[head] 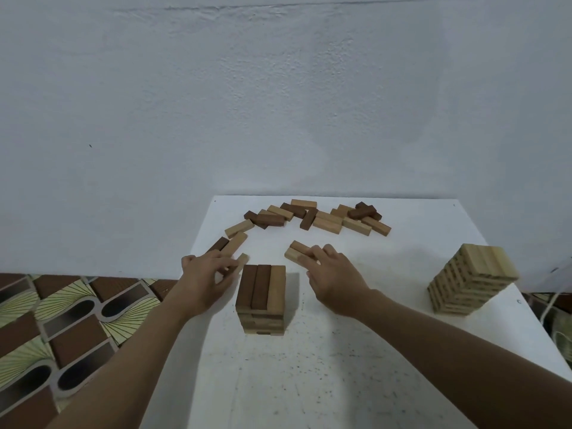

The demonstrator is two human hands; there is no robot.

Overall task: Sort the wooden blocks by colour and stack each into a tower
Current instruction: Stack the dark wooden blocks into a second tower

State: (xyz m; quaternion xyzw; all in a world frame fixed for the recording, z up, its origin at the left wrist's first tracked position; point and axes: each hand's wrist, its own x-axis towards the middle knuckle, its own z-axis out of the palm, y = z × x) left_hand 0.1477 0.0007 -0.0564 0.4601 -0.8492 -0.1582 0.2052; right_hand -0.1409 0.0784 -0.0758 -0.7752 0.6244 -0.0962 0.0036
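A short tower (pixel 260 300) of brown and tan blocks stands at the middle of the white table (pixel 325 366). A taller tower of pale blocks (pixel 472 283) stands at the right. My left hand (pixel 205 281) pinches a pale block (pixel 242 262) just left of the short tower. A dark and a tan block (pixel 227 245) lie beyond it. My right hand (pixel 332 274) grips two tan blocks (pixel 296 250) lying side by side right of the short tower. Several loose dark and light blocks (pixel 315 216) lie scattered along the table's far edge.
A plain pale wall (pixel 278 103) rises right behind the table. Patterned brown and green floor tiles (pixel 62 329) show past the table's left edge. A white cable (pixel 549 300) hangs off the right side.
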